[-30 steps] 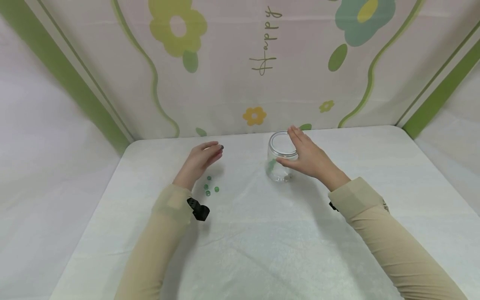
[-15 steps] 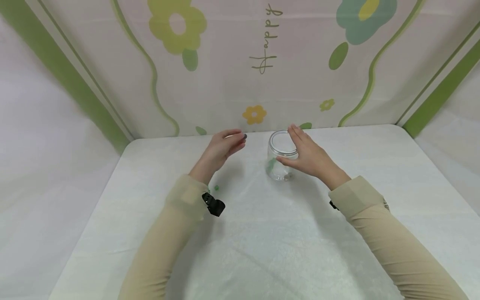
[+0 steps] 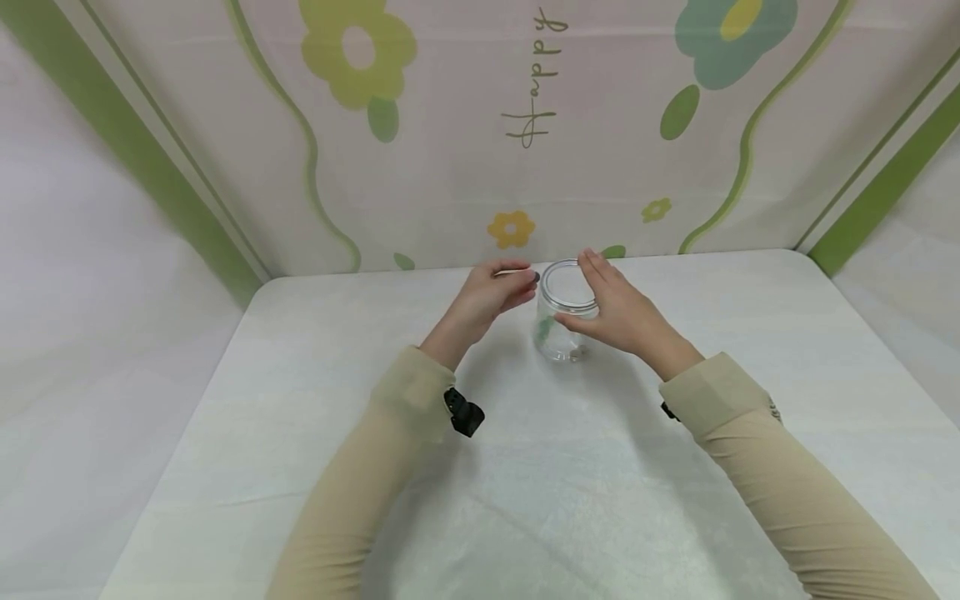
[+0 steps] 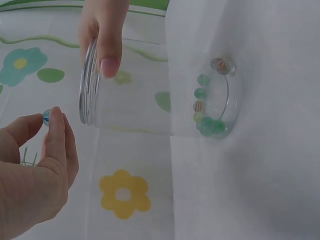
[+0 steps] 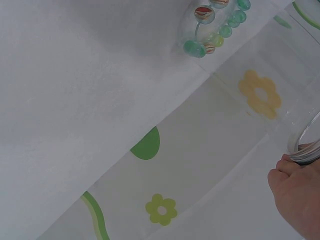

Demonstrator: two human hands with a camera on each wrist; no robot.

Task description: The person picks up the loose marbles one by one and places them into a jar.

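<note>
A clear jar (image 3: 558, 337) with a silvery rim stands upright near the back of the table. My right hand (image 3: 626, 317) holds it at the top, the thumb on the near side and the fingers on the far side. Just left of the rim, my left hand (image 3: 495, 293) pinches a blue marble (image 4: 46, 117) between thumb and fingertips. In the left wrist view, several green marbles (image 4: 206, 126) and some brown-streaked marbles (image 4: 198, 106) lie on the jar's bottom.
A white cloth covers the table (image 3: 562, 492). Close behind the jar rises a flowered cloth backdrop (image 3: 450, 167). White side curtains (image 3: 90, 275) flank the table. A small black wrist camera (image 3: 464, 413) sits at the left cuff.
My left hand has moved right with the marble, from the left of the table to the jar's rim. Its arm now hides the loose green marbles. The right hand has stayed on the jar.
</note>
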